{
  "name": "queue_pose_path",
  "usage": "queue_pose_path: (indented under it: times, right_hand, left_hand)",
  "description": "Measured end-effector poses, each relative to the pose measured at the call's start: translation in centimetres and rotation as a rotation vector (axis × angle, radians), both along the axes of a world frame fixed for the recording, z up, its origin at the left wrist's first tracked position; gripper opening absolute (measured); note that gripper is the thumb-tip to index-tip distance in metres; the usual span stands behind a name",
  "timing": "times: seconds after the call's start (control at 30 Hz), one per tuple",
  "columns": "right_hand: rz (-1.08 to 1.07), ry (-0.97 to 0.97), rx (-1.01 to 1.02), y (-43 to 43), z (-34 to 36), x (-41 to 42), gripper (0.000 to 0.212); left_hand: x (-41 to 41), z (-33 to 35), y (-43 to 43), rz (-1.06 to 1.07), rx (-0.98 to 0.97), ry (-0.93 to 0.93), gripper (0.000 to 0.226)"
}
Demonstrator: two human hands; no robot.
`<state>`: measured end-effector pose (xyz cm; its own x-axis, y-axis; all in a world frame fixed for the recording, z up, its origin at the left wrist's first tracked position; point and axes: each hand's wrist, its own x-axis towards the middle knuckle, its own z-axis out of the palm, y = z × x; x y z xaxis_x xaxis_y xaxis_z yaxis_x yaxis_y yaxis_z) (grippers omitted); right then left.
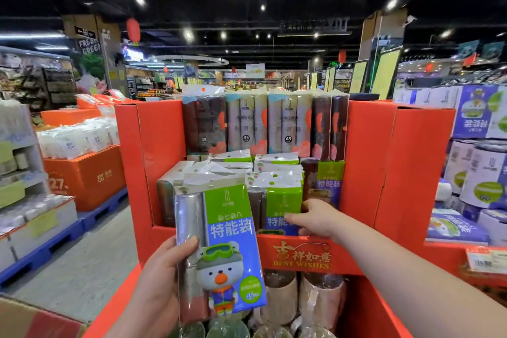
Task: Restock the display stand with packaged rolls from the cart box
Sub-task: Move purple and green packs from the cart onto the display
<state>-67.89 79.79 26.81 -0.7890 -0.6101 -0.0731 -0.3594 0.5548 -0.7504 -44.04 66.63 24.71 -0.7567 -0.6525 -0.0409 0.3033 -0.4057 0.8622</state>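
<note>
My left hand [162, 277] grips a pack of rolls [222, 250] with a green-and-blue label and a cartoon bear, held upright in front of the red display stand [367, 162]. My right hand [315, 218] reaches into the stand's middle shelf and touches the side of a matching pack [279, 206] standing there, thumb along its front. Several more such packs fill that shelf. Taller grey and dark packs [263, 123] stand in a row behind them on the upper tier. The cart box is not clearly in view.
The stand's lower tier holds brown rolls [301, 296] below the "Best Wishes" front panel [301, 256]. An orange box on a blue pallet [85, 175] sits left across a grey aisle. Stacked purple-and-white tissue boxes [477, 162] stand right. A cardboard corner [30, 321] shows bottom left.
</note>
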Motion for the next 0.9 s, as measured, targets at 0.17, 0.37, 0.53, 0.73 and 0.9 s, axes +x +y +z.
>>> queue_pose_path:
  times: [0.17,0.37,0.53,0.73,0.9]
  right_hand:
    - [-0.042,0.244,0.039,0.5,0.8,0.6,0.07]
    - [0.21,0.34,-0.307,4.3,10.8,4.8,0.031]
    - [0.327,0.575,0.275,6.5,16.6,4.2,0.034]
    - [0.082,0.839,0.463,7.5,20.1,2.0,0.051]
    - [-0.032,0.911,0.696,5.3,18.1,-0.8,0.054]
  left_hand:
    - [-1.3,1.0,1.7,-0.096,0.049,0.013,0.05]
    - [-4.7,3.7,4.0,-0.2,-0.141,-0.025,0.035]
    - [-8.6,7.2,5.6,-0.26,-0.457,0.008,0.029]
    - [-13.0,7.9,1.5,0.052,-1.96,-0.719,0.094]
    - [-14.2,6.3,0.4,-0.053,-2.193,-0.904,0.091]
